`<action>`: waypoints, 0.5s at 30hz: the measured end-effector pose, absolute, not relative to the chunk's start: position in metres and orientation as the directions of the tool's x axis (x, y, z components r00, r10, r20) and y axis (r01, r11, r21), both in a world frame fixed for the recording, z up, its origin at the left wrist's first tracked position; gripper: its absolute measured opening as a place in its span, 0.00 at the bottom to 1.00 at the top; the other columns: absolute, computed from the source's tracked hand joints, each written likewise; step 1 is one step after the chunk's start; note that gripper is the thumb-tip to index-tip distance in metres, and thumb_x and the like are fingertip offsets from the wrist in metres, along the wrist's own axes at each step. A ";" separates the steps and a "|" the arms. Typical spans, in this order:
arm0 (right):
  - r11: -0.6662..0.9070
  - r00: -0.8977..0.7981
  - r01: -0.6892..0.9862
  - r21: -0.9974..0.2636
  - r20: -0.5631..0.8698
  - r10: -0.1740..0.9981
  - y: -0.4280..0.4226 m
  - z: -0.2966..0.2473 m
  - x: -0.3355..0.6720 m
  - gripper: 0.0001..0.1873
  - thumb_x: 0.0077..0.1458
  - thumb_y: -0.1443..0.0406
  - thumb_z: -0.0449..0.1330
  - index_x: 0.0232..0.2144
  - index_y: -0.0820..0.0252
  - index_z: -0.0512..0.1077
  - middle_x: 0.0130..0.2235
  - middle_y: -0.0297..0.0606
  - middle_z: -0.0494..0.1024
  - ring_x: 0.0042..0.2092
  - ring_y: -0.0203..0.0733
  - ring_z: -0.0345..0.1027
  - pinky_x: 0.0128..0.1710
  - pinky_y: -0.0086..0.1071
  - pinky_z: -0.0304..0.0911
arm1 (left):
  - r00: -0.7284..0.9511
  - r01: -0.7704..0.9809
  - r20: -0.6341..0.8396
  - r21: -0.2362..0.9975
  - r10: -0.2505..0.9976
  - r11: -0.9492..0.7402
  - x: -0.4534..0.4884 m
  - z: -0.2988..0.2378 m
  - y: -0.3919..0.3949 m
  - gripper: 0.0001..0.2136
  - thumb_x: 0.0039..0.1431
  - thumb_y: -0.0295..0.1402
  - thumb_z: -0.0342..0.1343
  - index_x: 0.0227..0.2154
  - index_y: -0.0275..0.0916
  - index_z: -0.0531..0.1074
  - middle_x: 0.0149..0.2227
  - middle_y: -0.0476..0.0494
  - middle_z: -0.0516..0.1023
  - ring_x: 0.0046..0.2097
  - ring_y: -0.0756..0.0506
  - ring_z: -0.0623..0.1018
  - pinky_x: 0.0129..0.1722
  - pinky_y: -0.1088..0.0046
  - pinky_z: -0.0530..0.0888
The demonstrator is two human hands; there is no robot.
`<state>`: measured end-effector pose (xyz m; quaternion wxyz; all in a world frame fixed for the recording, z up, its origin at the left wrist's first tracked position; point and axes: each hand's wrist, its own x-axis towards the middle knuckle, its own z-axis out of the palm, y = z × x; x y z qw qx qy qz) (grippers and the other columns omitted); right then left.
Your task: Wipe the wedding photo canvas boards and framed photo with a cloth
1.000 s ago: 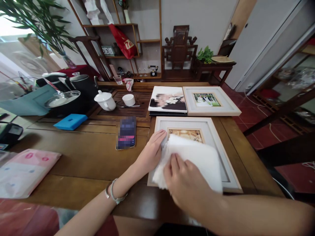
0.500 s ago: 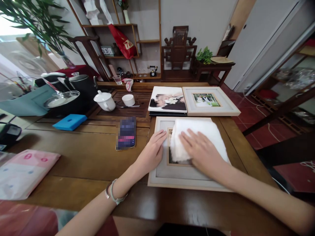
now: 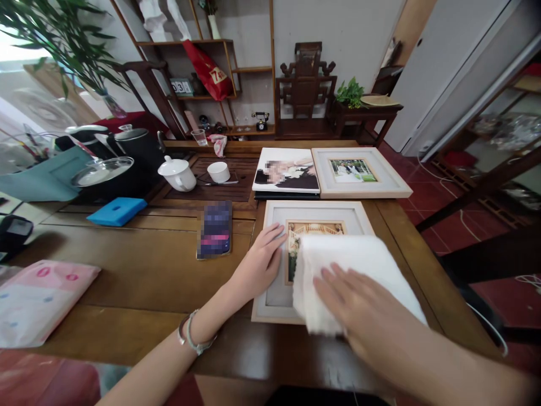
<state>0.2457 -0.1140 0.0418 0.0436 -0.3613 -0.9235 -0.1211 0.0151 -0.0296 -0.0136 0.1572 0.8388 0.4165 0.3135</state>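
A framed picture [image 3: 279,210] with a pale wood border and a grey-white mat lies flat on the table. My left hand [image 3: 264,259] rests on its left edge, fingers stretched out and holding nothing. Over the frame's lower right, a folded white cloth [image 3: 359,254] covers part of the photo and hangs past the near edge. My right hand [image 3: 359,304] keeps hold of this cloth, its fingers laid along the top; the thumb is hidden. The upper and left parts of the photo [image 3: 315,227] show beside the cloth.
Behind the frame lie a white photo panel [image 3: 287,172] and another framed photo [image 3: 361,172]. A phone [image 3: 214,228] is left of my left hand. Farther left are a blue block [image 3: 117,211], a tissue pack [image 3: 46,299], a white lidded cup [image 3: 176,173] and a small bowl [image 3: 218,172].
My right hand has moved toward me with the white cloth, uncovering the upper part of the photo. My left hand stays on the frame's left edge.
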 end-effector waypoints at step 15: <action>0.617 -0.619 0.778 0.113 0.300 0.726 -0.035 0.019 0.299 0.40 0.41 0.81 0.53 0.60 0.69 0.64 0.63 0.51 0.65 0.67 0.58 0.52 0.65 0.54 0.51 | 0.460 0.601 0.391 0.524 0.797 -0.603 0.014 -0.011 -0.029 0.18 0.66 0.24 0.43 0.55 0.32 0.71 0.60 0.30 0.69 0.65 0.37 0.64 0.64 0.47 0.63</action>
